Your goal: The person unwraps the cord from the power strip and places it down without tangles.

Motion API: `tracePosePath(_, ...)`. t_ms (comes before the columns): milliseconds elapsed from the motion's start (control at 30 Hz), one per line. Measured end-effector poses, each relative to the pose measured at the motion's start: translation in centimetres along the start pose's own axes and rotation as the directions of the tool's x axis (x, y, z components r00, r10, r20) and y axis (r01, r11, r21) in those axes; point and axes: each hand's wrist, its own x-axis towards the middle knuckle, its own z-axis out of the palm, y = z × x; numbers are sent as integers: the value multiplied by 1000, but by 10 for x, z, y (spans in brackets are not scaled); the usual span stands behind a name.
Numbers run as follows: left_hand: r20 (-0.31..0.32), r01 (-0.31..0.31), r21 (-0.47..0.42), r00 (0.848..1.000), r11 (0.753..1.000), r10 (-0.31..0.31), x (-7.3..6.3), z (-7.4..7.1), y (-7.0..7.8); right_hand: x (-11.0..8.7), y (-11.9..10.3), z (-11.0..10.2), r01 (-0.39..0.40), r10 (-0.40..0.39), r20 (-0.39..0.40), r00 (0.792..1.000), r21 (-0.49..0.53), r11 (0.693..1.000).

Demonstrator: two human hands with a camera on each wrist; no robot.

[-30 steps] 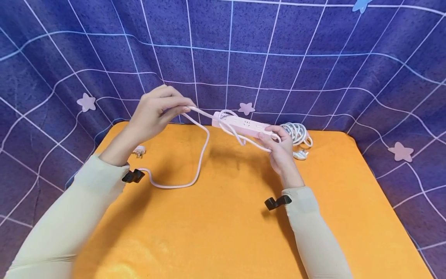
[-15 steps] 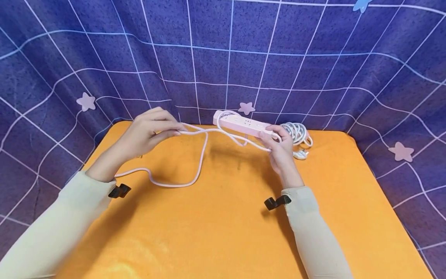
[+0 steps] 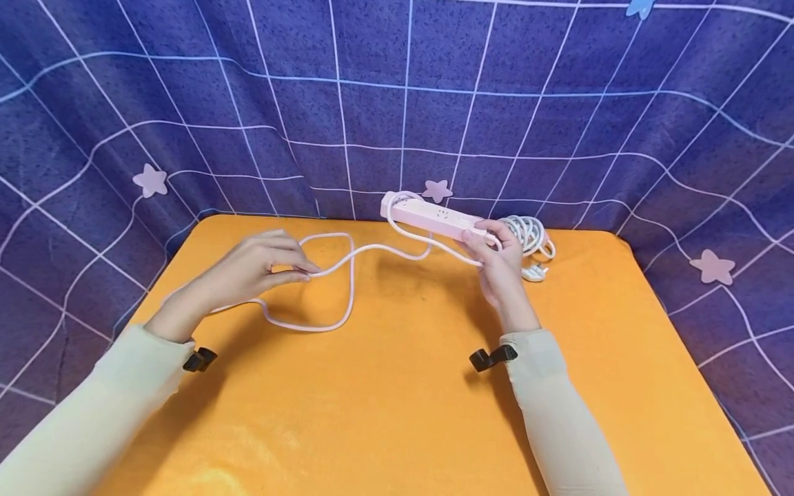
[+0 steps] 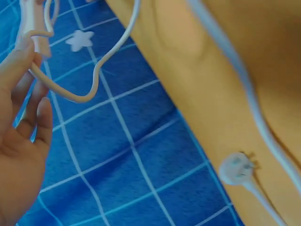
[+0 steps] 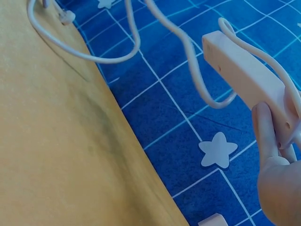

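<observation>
My right hand [image 3: 502,265] grips the near right end of a pale pink power strip [image 3: 434,215], held up over the table's back edge. Its cord [image 3: 397,249] loops once around the strip's far left end and runs left. Thumb and fingers of my left hand [image 3: 263,269] pinch that cord low over the left part of the table. From there the cord makes a wide loop on the cloth. In the left wrist view its plug [image 4: 236,168] lies on the table, pins showing; the left hand hides it in the head view.
A coiled white cord [image 3: 527,235] with its own plug [image 3: 535,273] lies at the back right, just beyond the right hand. An orange cloth [image 3: 372,399] covers the table. Behind its back edge hangs a blue grid-patterned curtain [image 3: 372,110] with stars.
My left hand has moved down and a little left, drawing the cord lower and away from the strip. The right hand and the power strip have stayed nearly in place.
</observation>
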Motion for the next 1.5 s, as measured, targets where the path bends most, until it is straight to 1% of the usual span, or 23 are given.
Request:
tracePosePath(133, 70, 28, 51, 997, 998, -32, -13, 10, -16, -1, 0, 1, -8, 8, 12, 1000, -17, 1000)
tracePosePath(300, 124, 39, 99, 991, 994, -51, -23, 19, -30, -3, 1, 2, -6, 6, 37, 999, -8, 1000)
tracePosePath(500, 163, 7, 198, 986, 980, -39, -27, 24, -40, -4, 1, 4, -22, 23, 65, 998, -19, 1000)
tracePosePath(600, 187, 16, 252, 980, 968, -64, -28, 26, -43, -5, 2, 4, -34, 36, 69, 997, -19, 999)
tracePosePath(800, 224, 53, 319, 966, 946, -130, -30, 34, -50, -7, 2, 3, -38, 39, 87, 995, -11, 999)
tracePosePath(967, 213, 90, 352, 962, 932, -173, -33, 45, -58, -7, 2, 3, -29, 30, 97, 995, -9, 1000)
tracePosePath(1133, 163, 123, 371, 967, 920, -195, -33, 57, -64, -7, 1, 3, -28, 29, 105, 994, -6, 1000)
tracePosePath(1200, 147, 141, 383, 966, 913, -211, -32, 60, -64, -7, 1, 2, -24, 23, 111, 994, -1, 1000)
tracePosePath(1367, 125, 193, 413, 956, 890, -265, -29, 63, -64, -7, 1, 1, -16, 15, 127, 992, 4, 1000)
tracePosePath(1500, 98, 212, 420, 956, 883, -276, -26, 59, -60, -7, 0, 2, -17, 16, 126, 992, 9, 1000)
